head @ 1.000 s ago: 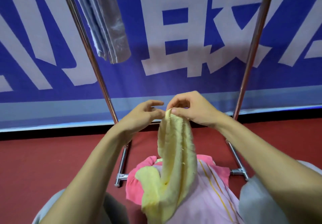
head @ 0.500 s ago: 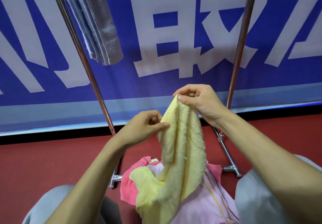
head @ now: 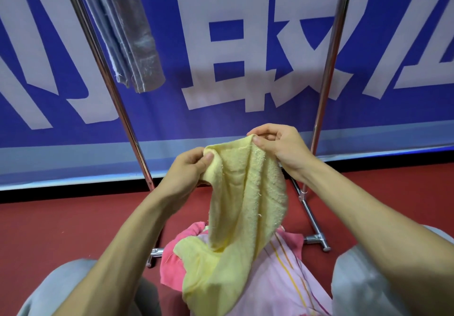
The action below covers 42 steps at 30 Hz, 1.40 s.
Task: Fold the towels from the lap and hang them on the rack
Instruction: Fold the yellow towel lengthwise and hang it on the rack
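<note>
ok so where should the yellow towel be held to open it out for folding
By its two top corners, one from each side. The yellow towel hangs from that edge between the left hand and right hand, its lower end bunched on the pink towels in the lap, so corner grips should let its weight pull it flat.

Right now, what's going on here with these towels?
A seated person holds a yellow towel up by its top edge: the left hand pinches one corner, the right hand the other. Its lower end lies on the lap, over a pink striped towel and a darker pink towel. It is spread, not yet folded. A grey towel hangs on the metal rack in front.
</note>
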Tool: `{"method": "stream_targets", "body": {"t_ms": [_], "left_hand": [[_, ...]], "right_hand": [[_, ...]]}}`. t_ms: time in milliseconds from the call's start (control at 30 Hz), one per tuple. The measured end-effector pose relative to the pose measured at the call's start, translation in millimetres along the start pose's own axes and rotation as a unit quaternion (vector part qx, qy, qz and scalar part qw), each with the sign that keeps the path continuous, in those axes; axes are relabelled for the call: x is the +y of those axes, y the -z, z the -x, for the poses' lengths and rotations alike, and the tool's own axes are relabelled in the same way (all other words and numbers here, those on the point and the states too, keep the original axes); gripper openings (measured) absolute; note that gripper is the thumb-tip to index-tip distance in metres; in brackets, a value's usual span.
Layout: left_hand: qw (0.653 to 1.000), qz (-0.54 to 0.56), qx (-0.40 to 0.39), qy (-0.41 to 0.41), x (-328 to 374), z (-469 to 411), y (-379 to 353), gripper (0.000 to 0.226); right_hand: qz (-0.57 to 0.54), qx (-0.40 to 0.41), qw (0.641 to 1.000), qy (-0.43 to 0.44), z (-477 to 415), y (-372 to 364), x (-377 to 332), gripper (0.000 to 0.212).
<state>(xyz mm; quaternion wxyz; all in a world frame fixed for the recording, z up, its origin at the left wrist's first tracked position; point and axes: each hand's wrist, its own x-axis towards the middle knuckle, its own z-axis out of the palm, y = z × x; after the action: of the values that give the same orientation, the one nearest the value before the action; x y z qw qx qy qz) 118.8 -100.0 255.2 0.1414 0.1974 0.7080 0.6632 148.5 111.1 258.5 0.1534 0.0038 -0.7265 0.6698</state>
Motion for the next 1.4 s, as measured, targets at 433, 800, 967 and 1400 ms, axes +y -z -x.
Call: {"method": "stream_targets", "body": {"t_ms": [433,800,967,1400], "left_hand": [[0.965,0.261,0.001,-0.015,15,-2,32,0.037],[0.941,0.306,0.143,-0.025,19,1,44,0.028],[0.912,0.358,0.199,-0.004,21,1,49,0.026],[0.997,0.047,0.042,0.033,-8,-1,-2,0.015]], "right_hand": [[0.26,-0.163,0.951,0.038,-7,-12,18,0.011],[0.452,-0.125,0.883,-0.021,-1,-2,51,0.037],[0.473,-0.176,0.856,-0.108,0,3,57,0.021],[-0.041,-0.09,0.971,-0.219,13,-21,15,0.006]]}}
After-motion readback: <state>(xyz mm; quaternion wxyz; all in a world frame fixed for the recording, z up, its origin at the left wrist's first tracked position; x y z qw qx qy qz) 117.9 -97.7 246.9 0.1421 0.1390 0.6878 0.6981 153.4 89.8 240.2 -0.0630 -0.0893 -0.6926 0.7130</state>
